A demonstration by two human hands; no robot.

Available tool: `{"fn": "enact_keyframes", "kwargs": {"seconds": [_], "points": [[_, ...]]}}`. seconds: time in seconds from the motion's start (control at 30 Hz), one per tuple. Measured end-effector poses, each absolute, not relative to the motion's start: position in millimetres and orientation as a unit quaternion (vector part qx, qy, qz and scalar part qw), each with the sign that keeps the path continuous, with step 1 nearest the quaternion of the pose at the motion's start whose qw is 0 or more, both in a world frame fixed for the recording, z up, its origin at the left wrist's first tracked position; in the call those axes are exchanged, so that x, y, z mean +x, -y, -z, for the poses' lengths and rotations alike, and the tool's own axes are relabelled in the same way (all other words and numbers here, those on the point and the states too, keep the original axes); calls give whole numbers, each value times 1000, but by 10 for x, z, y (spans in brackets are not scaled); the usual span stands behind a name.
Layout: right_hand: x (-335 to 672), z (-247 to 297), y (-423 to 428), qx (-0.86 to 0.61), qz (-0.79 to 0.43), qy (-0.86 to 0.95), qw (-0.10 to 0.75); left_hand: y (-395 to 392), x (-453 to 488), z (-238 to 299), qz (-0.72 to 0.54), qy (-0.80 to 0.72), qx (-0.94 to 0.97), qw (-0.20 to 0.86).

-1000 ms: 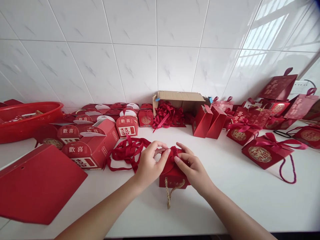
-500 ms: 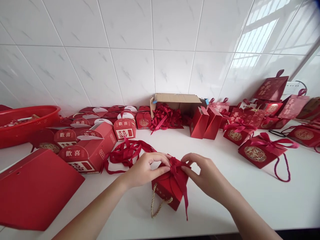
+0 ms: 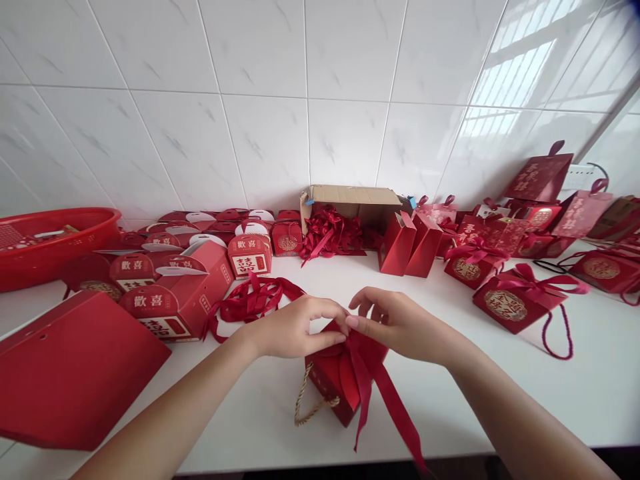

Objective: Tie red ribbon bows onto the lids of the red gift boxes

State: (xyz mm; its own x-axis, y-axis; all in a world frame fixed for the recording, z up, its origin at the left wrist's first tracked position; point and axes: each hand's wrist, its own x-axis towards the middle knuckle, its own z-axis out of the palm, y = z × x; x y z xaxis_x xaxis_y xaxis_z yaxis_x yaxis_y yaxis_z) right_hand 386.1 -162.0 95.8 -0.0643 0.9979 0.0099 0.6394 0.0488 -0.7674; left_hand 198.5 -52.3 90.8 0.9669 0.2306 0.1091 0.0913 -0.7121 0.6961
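Fiddling with a red box (image 3: 325, 379) at the front middle of the bench (image 3: 595, 383), sitting right between both hands and pointing one corner at the camera. Pinching the ribbon (image 3: 395, 403) on top with the left hand (image 3: 300, 327), pressing thumb and fingers together, so calling that grip clenched on ribbon. Coming in from the other side with the right hand (image 3: 413, 327), resting its thumb by the left fingertips and curling the other fingers above. Honestly not managing to tell with that right grip whether pinching ribbon too or only touching, being too covered up at the tips. Letting two ribbon tails hang over the near side of the box, with the longer one out past the bench's front edge. Also showing a gold cord (image 3: 299, 403) looping off the box's left side. Seeing a loose ribbon pile (image 3: 255, 300) just behind the left hand, printed boxes (image 3: 180, 300) left of that, plain red packaging (image 3: 75, 373) at the near left and a tub (image 3: 50, 259) behind. Spotting an opened carton (image 3: 355, 195) with more ribbon by the tiled wall (image 3: 265, 133), two red bags (image 3: 397, 247) just beside it, and bow-topped boxes (image 3: 507, 307) over on the right.
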Motion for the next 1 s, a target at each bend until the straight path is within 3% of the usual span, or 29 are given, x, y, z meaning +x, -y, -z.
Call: {"fn": "enact_keyframes", "kwargs": {"seconds": [0.17, 0.43, 0.83, 1.0], "points": [[3978, -809, 1427, -475, -441, 688, 327, 517, 2003, -1027, -58, -103, 943, 312], [4017, -726, 1533, -416, -243, 811, 330, 461, 1994, -1067, -22, -111, 946, 303], [3984, -476, 1509, -357, -202, 820, 399, 506, 2046, -972, -21, -108, 883, 456], [3975, -424, 1504, -352, -212, 811, 417, 487, 1996, -823, -51, -116, 880, 457]]}}
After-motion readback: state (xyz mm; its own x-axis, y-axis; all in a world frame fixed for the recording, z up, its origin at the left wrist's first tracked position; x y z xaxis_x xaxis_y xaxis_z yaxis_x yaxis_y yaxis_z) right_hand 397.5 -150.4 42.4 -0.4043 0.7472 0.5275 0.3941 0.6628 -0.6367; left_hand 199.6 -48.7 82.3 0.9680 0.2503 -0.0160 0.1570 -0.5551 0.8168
